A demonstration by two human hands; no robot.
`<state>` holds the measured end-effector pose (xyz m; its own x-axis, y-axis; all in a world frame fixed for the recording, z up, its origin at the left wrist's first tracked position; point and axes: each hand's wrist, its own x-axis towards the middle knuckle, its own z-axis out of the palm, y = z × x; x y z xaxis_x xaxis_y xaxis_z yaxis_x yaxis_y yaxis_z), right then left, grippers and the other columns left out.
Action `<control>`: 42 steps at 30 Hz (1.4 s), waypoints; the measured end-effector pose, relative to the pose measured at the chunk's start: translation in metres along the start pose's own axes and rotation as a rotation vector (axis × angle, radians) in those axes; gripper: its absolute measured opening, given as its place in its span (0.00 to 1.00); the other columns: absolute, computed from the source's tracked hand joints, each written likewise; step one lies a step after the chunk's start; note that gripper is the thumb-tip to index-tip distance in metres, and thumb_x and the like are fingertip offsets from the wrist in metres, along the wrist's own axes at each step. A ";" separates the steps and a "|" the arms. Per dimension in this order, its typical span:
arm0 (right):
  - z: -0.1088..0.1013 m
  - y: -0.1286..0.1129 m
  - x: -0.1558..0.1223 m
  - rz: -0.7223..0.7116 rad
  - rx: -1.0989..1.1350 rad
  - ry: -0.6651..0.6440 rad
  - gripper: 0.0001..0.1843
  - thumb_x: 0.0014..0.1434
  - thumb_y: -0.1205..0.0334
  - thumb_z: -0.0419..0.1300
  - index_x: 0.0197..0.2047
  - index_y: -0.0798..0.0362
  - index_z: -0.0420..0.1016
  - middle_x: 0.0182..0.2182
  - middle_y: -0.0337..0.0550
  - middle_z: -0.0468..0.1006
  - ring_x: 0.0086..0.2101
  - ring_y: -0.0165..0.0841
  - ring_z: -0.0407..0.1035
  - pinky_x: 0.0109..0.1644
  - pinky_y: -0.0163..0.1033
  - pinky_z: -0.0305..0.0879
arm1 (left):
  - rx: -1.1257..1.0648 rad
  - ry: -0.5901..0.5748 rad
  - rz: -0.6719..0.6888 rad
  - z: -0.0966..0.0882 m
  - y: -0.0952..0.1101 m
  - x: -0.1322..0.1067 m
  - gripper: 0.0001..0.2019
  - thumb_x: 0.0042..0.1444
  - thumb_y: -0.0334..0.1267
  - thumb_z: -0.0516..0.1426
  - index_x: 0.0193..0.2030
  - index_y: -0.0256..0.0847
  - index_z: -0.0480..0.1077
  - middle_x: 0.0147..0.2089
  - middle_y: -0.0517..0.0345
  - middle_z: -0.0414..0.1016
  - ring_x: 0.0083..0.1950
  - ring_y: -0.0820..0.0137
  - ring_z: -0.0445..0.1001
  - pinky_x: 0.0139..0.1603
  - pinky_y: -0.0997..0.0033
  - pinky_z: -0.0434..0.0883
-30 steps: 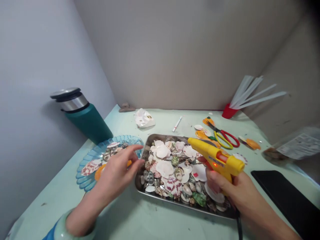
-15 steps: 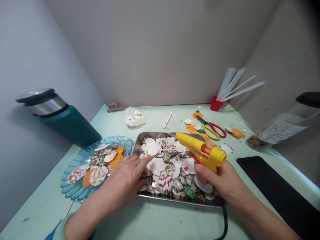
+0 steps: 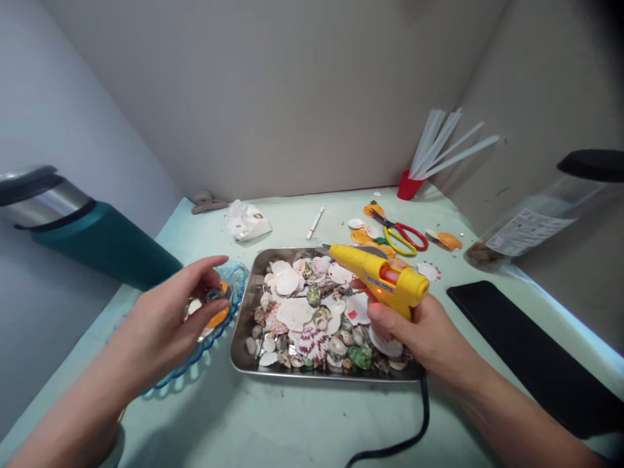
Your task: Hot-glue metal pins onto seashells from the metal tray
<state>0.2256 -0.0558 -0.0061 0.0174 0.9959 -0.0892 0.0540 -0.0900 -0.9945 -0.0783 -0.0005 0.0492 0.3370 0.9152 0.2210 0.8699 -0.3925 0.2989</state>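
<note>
My right hand [image 3: 414,325] is wrapped round a yellow glue gun [image 3: 380,273], its nozzle pointing left above the metal tray [image 3: 331,377]. A small light glows red on the gun's side. Heaped in the tray are seashells [image 3: 312,344]: white scallops, striped ones and small spiral and green shells. My left hand [image 3: 170,312] hovers over the scalloped blue glass plate [image 3: 234,279] on the left, thumb and fingers curled about a small dark seashell [image 3: 213,296]. The hand hides most of the plate and its orange and white shells.
A teal bottle [image 3: 107,240] leans in at the left. Behind the tray lie a plastic bag [image 3: 246,221], a marker [image 3: 314,223] and scissors [image 3: 402,237]. Glue sticks [image 3: 436,146] stand in a red cup [image 3: 409,186]. To the right are a clear jar [image 3: 526,227] and a black slab [image 3: 511,351]. A black cord [image 3: 390,450] runs in front.
My left hand has moved left from the tray's edge to over the blue plate, and a small dark seashell now shows between its fingers. My right hand still holds the glue gun.
</note>
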 end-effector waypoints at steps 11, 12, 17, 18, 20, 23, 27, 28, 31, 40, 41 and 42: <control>0.000 0.000 0.000 0.007 0.013 -0.038 0.24 0.53 0.48 0.61 0.48 0.56 0.71 0.19 0.31 0.62 0.22 0.27 0.56 0.25 0.32 0.53 | -0.127 -0.183 0.139 0.026 0.012 -0.009 0.18 0.60 0.38 0.51 0.57 0.51 0.59 0.39 0.59 0.74 0.37 0.68 0.73 0.38 0.70 0.67; 0.000 0.000 0.000 0.013 0.011 -0.035 0.24 0.53 0.48 0.62 0.48 0.56 0.71 0.19 0.31 0.62 0.22 0.26 0.55 0.24 0.32 0.53 | -0.147 -0.198 0.136 0.029 0.015 -0.008 0.18 0.60 0.38 0.50 0.58 0.50 0.59 0.39 0.58 0.75 0.39 0.68 0.73 0.40 0.70 0.67; 0.001 0.001 0.000 0.020 0.027 -0.027 0.22 0.53 0.48 0.62 0.44 0.56 0.70 0.20 0.31 0.61 0.22 0.26 0.54 0.24 0.32 0.52 | -0.183 -0.245 0.090 0.035 0.022 -0.007 0.22 0.60 0.39 0.50 0.61 0.50 0.55 0.43 0.59 0.77 0.43 0.68 0.74 0.45 0.69 0.67; 0.001 0.001 0.001 0.020 0.026 -0.030 0.21 0.53 0.48 0.62 0.43 0.56 0.70 0.20 0.31 0.61 0.22 0.26 0.54 0.24 0.32 0.52 | -0.175 -0.271 0.093 0.035 0.022 -0.007 0.22 0.60 0.39 0.50 0.62 0.51 0.54 0.44 0.59 0.76 0.44 0.68 0.74 0.45 0.69 0.68; 0.000 0.002 0.000 0.018 0.022 -0.030 0.21 0.53 0.48 0.62 0.43 0.56 0.70 0.21 0.31 0.62 0.22 0.26 0.54 0.25 0.32 0.53 | -0.150 -0.331 0.115 0.035 0.022 -0.006 0.23 0.61 0.39 0.50 0.62 0.51 0.52 0.47 0.59 0.75 0.45 0.68 0.73 0.46 0.69 0.68; 0.000 0.002 0.000 0.026 0.021 -0.031 0.22 0.53 0.48 0.62 0.44 0.56 0.69 0.21 0.31 0.61 0.22 0.26 0.54 0.25 0.32 0.52 | -0.095 -0.374 0.173 0.038 0.024 -0.005 0.24 0.60 0.36 0.50 0.63 0.50 0.51 0.49 0.55 0.73 0.48 0.67 0.72 0.48 0.67 0.68; 0.000 0.000 0.000 0.021 0.005 -0.042 0.24 0.53 0.47 0.61 0.46 0.57 0.70 0.20 0.31 0.61 0.21 0.26 0.55 0.24 0.32 0.52 | 0.019 -0.367 0.293 0.054 0.033 0.001 0.27 0.55 0.31 0.53 0.62 0.44 0.54 0.51 0.48 0.71 0.51 0.62 0.70 0.50 0.61 0.68; 0.000 0.000 0.000 0.013 -0.003 -0.036 0.24 0.53 0.47 0.61 0.46 0.57 0.70 0.19 0.31 0.62 0.21 0.26 0.55 0.23 0.32 0.52 | 0.038 -0.360 0.326 0.059 0.034 0.003 0.27 0.54 0.29 0.53 0.62 0.44 0.55 0.51 0.47 0.70 0.52 0.61 0.69 0.50 0.60 0.68; 0.001 -0.001 0.001 0.002 -0.020 -0.014 0.23 0.53 0.47 0.61 0.45 0.56 0.71 0.19 0.32 0.62 0.21 0.26 0.56 0.23 0.32 0.53 | 0.040 -0.308 0.352 0.068 0.034 0.014 0.26 0.53 0.28 0.51 0.60 0.42 0.57 0.49 0.46 0.73 0.49 0.61 0.71 0.47 0.61 0.69; 0.000 -0.002 -0.001 0.025 -0.038 0.016 0.21 0.51 0.49 0.62 0.42 0.56 0.73 0.20 0.33 0.63 0.21 0.27 0.57 0.23 0.31 0.55 | 0.062 -0.350 0.160 0.046 0.033 0.022 0.23 0.53 0.32 0.51 0.58 0.46 0.58 0.38 0.56 0.77 0.37 0.65 0.75 0.37 0.68 0.69; 0.000 -0.002 -0.001 0.025 -0.038 0.015 0.21 0.51 0.49 0.62 0.43 0.56 0.73 0.19 0.32 0.62 0.21 0.27 0.56 0.22 0.31 0.54 | 0.103 -0.385 0.204 0.047 0.036 0.018 0.25 0.53 0.31 0.51 0.59 0.44 0.58 0.41 0.53 0.76 0.39 0.63 0.75 0.38 0.66 0.70; 0.000 -0.002 -0.001 0.021 -0.039 0.012 0.21 0.52 0.49 0.62 0.43 0.55 0.73 0.18 0.32 0.62 0.21 0.27 0.56 0.22 0.31 0.54 | 0.149 -0.397 0.238 0.049 0.039 0.013 0.26 0.52 0.30 0.51 0.59 0.43 0.57 0.42 0.50 0.75 0.41 0.61 0.74 0.39 0.64 0.70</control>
<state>0.2258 -0.0565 -0.0040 0.0313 0.9935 -0.1093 0.0923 -0.1118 -0.9894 -0.0220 0.0009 0.0182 0.6194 0.7769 -0.1131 0.7840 -0.6046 0.1403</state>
